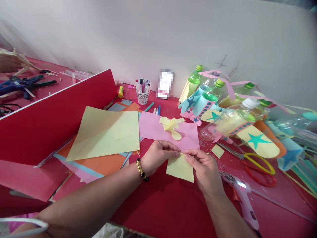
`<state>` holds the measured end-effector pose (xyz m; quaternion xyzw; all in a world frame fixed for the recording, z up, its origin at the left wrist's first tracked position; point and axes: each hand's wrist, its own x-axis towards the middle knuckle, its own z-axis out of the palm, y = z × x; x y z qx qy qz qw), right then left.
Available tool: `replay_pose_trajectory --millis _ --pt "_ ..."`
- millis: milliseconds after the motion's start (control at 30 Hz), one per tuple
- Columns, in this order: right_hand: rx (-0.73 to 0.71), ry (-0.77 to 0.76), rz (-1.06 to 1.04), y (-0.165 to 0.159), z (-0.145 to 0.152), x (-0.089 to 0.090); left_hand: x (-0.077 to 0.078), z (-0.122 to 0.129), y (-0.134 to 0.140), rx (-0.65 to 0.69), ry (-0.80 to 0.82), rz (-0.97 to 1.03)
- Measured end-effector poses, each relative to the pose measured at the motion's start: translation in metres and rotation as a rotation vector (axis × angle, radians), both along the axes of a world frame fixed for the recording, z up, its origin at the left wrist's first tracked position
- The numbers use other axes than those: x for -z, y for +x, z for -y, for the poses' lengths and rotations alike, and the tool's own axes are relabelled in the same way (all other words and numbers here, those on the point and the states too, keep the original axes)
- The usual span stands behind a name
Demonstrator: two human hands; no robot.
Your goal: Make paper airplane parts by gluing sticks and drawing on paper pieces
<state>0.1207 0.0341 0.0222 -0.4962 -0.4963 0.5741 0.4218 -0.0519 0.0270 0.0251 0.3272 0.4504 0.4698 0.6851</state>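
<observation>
Both hands pinch the far edge of a small pale yellow sheet of paper (180, 169) above the red table. My left hand (160, 157) holds its left corner between thumb and fingers, and a black and gold bead bracelet circles that wrist. On the same edge, further right, my right hand (203, 168) presses the paper between thumb and forefinger; the edge looks narrowly folded there. Just beyond my fingers lies a pink sheet (151, 127) with yellow paper cut-outs (172, 125) on it. To the left, a large pale yellow sheet (106, 132) covers orange and blue paper.
At right stand and lean several decorated plastic bottles (214, 94). Scissors (257, 160) and a pink glue gun (244, 198) lie right of my hand. A cup of markers (142, 96) and a phone (165, 84) are at the back. A red board (59, 119) divides the left side; another person's hand (10, 62) is beyond.
</observation>
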Motion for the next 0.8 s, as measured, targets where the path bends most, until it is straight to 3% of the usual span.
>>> replay_pose_trajectory --millis 800 --pt "-0.002 0.102 0.114 0.001 -0.0025 0.0017 0.0025 0.0001 -0.0009 -0.012 0.02 0.002"
